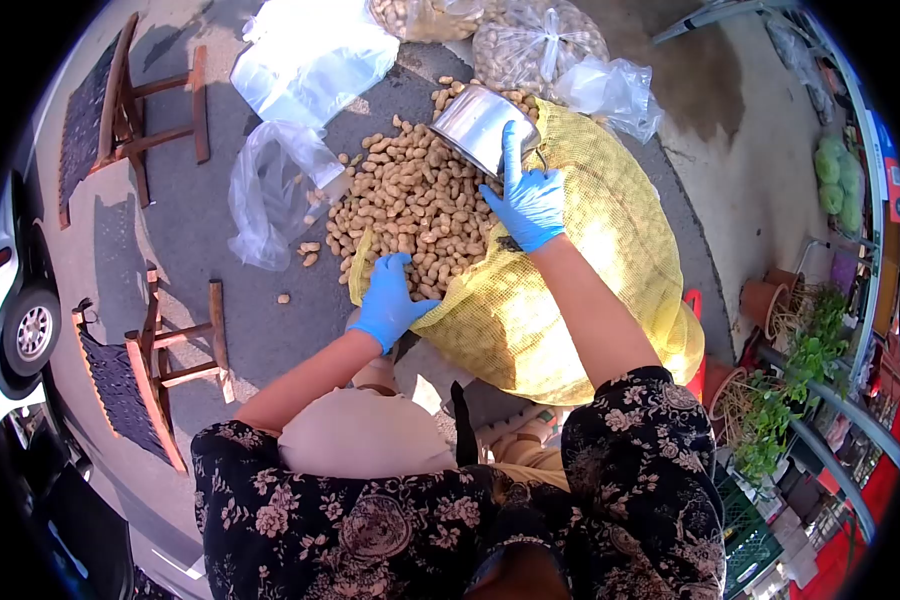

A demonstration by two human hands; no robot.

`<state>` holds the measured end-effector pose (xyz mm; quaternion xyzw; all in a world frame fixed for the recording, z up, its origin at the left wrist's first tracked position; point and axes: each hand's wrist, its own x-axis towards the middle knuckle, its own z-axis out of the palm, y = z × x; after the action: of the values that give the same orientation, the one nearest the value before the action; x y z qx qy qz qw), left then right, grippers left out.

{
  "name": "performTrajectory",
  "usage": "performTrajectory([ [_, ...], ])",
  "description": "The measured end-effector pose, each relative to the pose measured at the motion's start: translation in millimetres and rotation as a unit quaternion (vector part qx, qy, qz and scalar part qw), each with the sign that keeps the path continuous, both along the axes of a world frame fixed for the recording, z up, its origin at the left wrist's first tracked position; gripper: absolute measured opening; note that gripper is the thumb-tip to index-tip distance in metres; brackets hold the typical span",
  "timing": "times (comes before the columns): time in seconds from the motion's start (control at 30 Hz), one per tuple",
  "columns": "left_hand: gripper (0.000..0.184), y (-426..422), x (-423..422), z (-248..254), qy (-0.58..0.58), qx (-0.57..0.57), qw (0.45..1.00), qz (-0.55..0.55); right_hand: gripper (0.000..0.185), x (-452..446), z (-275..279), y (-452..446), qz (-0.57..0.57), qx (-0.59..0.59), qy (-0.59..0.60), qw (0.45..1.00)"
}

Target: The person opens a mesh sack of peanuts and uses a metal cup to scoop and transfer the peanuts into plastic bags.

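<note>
Both of my hands wear blue gloves. My left hand [386, 303] is at the mouth of a yellow mesh sack [610, 240], its fingers bent over the rim and its thumb stretched along the netting. A large heap of unshelled peanuts [420, 200] spreads from that mouth across the ground. At the heap's upper right, my right hand [532, 200] grips a shiny cylindrical metal can [480, 125], index finger extended along its side. The can lies tilted over the peanuts; its inside is hidden. My palm covers most of its small dark handle.
Clear plastic bags filled with peanuts [535, 45] stand beyond the heap. Loose plastic bags [315, 60] lie at upper left. Two wooden folding stools [160, 345] are on the left, near a parked car [30, 320]. Potted plants [780, 390] and metal rails line the right.
</note>
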<state>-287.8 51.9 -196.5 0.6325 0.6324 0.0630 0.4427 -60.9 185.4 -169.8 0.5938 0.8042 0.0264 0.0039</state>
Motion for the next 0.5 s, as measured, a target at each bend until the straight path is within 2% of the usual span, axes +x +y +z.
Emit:
performTrajectory([
  [0.03, 0.102, -1.3, 0.0, -0.5, 0.032, 0.073, 0.996, -0.028, 0.089, -8.1, 0.2, 7.0, -0.063, -0.014, 0.011, 0.998],
  [0.1, 0.118, -0.4, 1.5, -0.8, 0.039, 0.033, 0.999, -0.016, 0.089, -20.2, 0.4, 21.0, -0.189, -0.045, 0.032, 0.980],
  [0.13, 0.127, -0.2, 3.2, 0.1, 0.041, 0.013, 0.999, -0.010, 0.088, -22.4, 10.1, 30.1, -0.242, -0.099, 0.083, 0.962],
  [0.23, 0.135, 0.7, 8.4, 0.4, 0.082, -0.023, 0.996, -0.024, 0.086, -20.6, 8.0, 38.1, -0.159, -0.058, -0.026, 0.985],
  [0.27, 0.135, -2.8, 7.1, -5.5, 0.048, -0.027, 0.998, -0.009, 0.079, -22.8, 8.6, 32.8, -0.080, -0.073, -0.104, 0.989],
  [0.33, 0.135, -11.2, 7.4, -15.3, -0.024, -0.037, 0.999, 0.022, 0.071, -19.0, -18.9, 14.2, -0.027, 0.011, -0.107, 0.994],
  [0.43, 0.133, 2.6, 8.2, -2.0, -0.004, -0.203, 0.979, 0.017, 0.065, -10.0, -29.9, -7.4, 0.027, 0.073, -0.090, 0.993],
  [0.47, 0.131, -7.6, 4.8, -25.1, -0.056, -0.120, 0.990, 0.045, 0.064, -9.5, -32.0, -11.7, 0.044, 0.087, -0.080, 0.992],
  [0.5, 0.131, -6.2, 6.7, -23.4, -0.068, -0.129, 0.987, 0.073, 0.063, -13.1, -29.4, -15.8, 0.033, 0.070, -0.078, 0.994],
])
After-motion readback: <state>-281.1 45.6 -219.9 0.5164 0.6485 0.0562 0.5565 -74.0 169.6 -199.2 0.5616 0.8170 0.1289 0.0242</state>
